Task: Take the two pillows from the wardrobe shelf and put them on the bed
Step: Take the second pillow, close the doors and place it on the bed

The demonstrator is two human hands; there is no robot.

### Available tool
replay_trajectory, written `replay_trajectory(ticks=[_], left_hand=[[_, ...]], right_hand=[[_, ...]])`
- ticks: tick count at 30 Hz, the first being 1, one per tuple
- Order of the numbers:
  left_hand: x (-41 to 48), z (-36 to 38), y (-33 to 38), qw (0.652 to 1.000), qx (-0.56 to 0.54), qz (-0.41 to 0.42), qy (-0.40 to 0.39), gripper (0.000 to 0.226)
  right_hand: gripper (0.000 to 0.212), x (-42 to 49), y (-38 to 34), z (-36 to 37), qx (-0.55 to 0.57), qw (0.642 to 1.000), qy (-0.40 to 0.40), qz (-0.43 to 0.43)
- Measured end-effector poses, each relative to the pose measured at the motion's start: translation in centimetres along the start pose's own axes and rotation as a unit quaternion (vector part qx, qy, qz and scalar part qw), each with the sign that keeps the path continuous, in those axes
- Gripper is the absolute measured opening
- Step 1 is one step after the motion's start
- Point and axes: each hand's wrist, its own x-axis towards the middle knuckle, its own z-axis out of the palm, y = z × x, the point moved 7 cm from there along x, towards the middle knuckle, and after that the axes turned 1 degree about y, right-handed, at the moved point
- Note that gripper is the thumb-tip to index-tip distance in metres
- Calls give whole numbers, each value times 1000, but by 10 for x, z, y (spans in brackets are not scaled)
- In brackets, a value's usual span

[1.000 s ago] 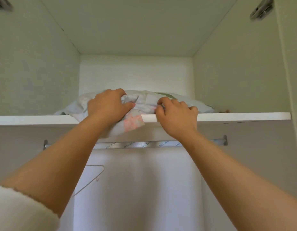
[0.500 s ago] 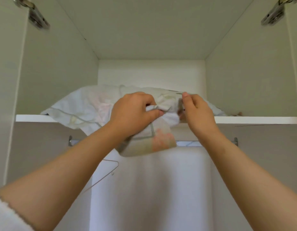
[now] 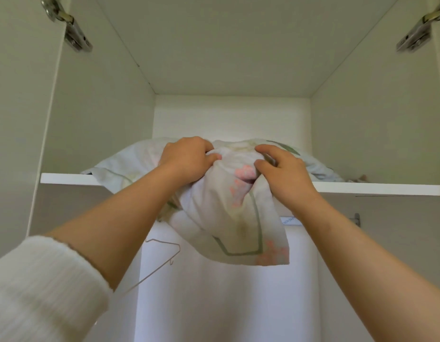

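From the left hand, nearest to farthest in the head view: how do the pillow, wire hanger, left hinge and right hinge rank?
1. pillow, gripped by the left hand.
2. wire hanger, below.
3. left hinge, upper left.
4. right hinge, upper right.

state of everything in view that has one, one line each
pillow, partly on the shelf, front end hanging over the edge
left hand, grips the pillow fabric
right hand, grips the pillow fabric
shelf, bears the back of the pillow
wardrobe, open
hanger, bare, below the shelf
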Motion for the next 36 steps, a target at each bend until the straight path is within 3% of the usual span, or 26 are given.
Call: replay_trajectory(ticks=[8, 11, 13, 15, 17, 18, 21, 23, 27, 31, 36], left_hand=[[-47, -32, 35, 980, 92, 137, 113, 45], [-77, -43, 57, 968, 106, 210, 81, 61], [-80, -50, 57, 982, 23, 186, 5, 60], [-61, -64, 51, 989, -65, 130, 20, 53], [-28, -70, 42, 991, -22, 96, 87, 55], [-13, -64, 35, 995, 30, 66, 73, 59], [10, -17, 12, 991, 109, -26, -80, 66], [11, 2, 6, 984, 138, -37, -108, 53], [10, -5, 17, 981, 195, 8, 7, 23], [-9, -13, 29, 967, 236, 58, 71, 23], [-71, -22, 29, 968, 177, 103, 145, 21]], right_hand=[[37, 7, -12, -21, -7, 999, 35, -19], [35, 11, -15, -34, -12, 999, 42, -15], [32, 13, -14, -39, -15, 999, 40, -12], [32, 15, -12, -40, -43, 999, 32, 0], [34, 17, -11, -39, -88, 996, 23, 13], [35, 17, -11, -38, -105, 994, 17, 19], [39, 16, -8, -28, -161, 987, 3, 19], [41, 11, -4, -20, -195, 981, -5, 16], [39, 8, -1, -16, -208, 978, 12, 8], [29, 4, -3, -21, -188, 982, 35, -5], [19, -6, -11, -34, -176, 981, 78, -31]])
